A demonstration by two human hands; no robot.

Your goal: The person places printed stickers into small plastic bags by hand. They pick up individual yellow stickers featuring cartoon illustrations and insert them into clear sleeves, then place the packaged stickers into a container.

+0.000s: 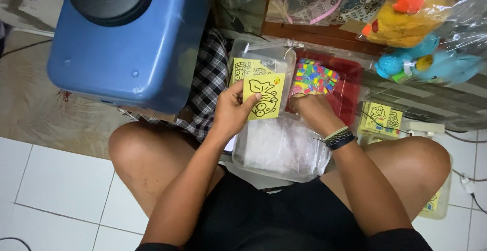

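Fingers of the left hand [231, 113] pinch one yellow picture card [264, 96], lifted clear; more cards [245, 69] remain stacked. Whether the right hand [313, 111] is curled cannot be told.

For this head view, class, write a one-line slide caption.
Left hand holds a yellow card over a clear tub; right hand reaches beside a red tray.

Small yellow card [264, 97] with black cartoon outline, upright, pinched over clear tub, possibly single sheet
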